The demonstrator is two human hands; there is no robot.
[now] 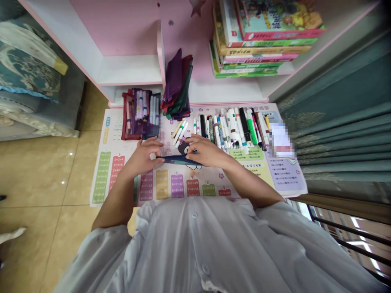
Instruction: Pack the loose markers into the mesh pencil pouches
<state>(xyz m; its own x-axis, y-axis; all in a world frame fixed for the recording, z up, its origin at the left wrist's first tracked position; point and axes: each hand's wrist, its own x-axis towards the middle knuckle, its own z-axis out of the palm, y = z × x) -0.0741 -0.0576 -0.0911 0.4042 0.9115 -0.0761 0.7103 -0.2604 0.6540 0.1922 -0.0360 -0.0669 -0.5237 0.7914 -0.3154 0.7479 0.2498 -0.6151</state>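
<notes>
Pouch [172,159], dark blue, is on my side of the pen row [232,127], toward its left, ends pinched by my left hand [143,156] and right hand [208,151]; I guess I'm opening it, and next probably needs its top pulled wide.
</notes>
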